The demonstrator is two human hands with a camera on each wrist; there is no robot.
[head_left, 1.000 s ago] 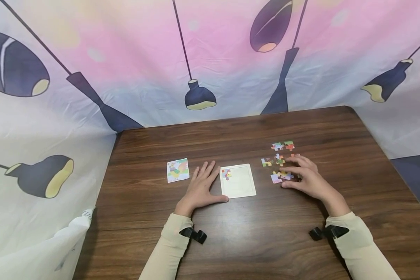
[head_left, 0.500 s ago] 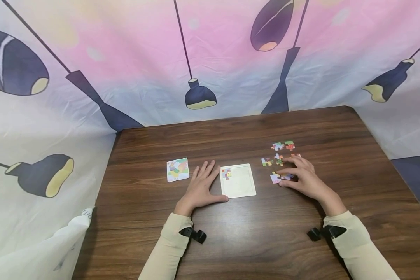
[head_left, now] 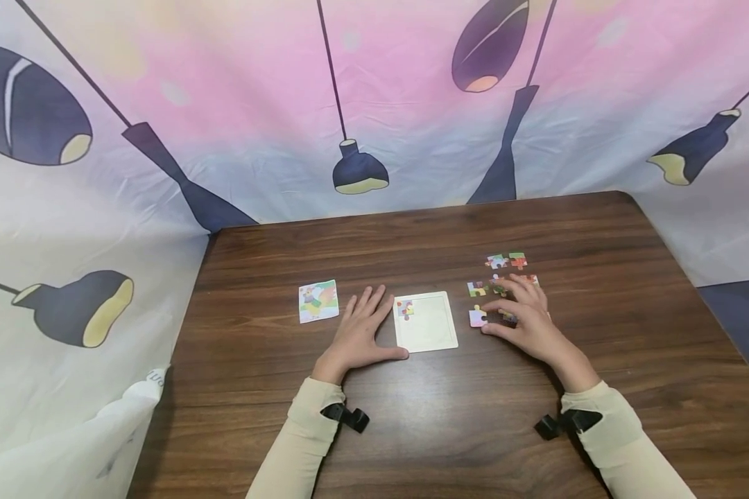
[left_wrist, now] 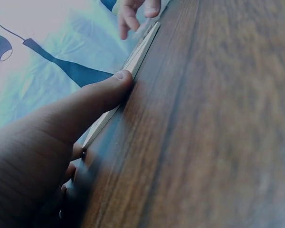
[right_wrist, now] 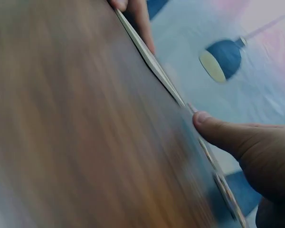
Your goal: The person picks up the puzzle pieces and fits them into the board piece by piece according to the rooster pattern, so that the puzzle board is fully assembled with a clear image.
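Observation:
My left hand (head_left: 357, 336) lies spread with straight fingers at the left side of a square white puzzle tray (head_left: 433, 329). Its thumb (left_wrist: 111, 88) touches the tray's near edge. One colourful jigsaw piece (head_left: 405, 309) sits in the tray's upper left corner. To the right of the tray, my right hand (head_left: 527, 319) pinches a pale lilac jigsaw piece (head_left: 477, 317) between thumb and index finger, low over the table. Its other fingers reach over more jigsaw pieces and partly hide them.
Several loose jigsaw pieces (head_left: 476, 288) lie around the right hand, with two farther back, one of them a red and green piece (head_left: 518, 260). A small picture card (head_left: 318, 301) lies left of the left hand. A printed curtain (head_left: 274, 138) hangs behind the wooden table (head_left: 449, 423).
My right hand has moved left, and the lilac piece has come away from its neighbour toward the tray. My left hand has stayed at the tray.

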